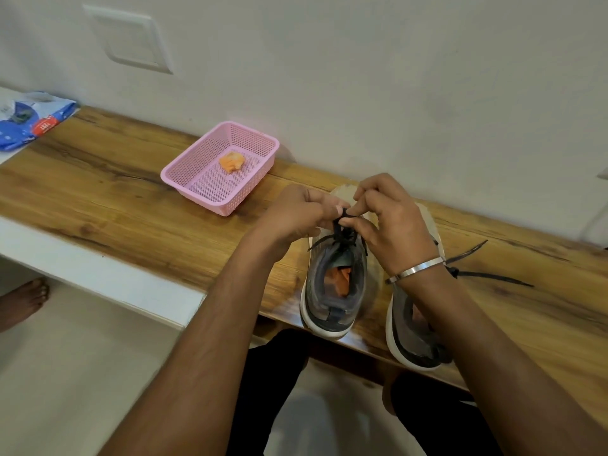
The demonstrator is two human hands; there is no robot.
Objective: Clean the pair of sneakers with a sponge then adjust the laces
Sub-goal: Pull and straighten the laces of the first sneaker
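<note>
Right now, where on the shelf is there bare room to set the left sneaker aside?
Bare wood lies between the pink basket and the blue packet, and in front of the basket toward the shelf's near edge. Crowded: both hands tying the left sneaker, the right sneaker alongside, its loose laces trailing right.

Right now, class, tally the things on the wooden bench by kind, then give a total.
Sneakers: 2 (left sneaker, right sneaker)
Pink basket: 1
Orange sponge in that basket: 1
Blue packet at the far end: 1
Total: 5
</note>
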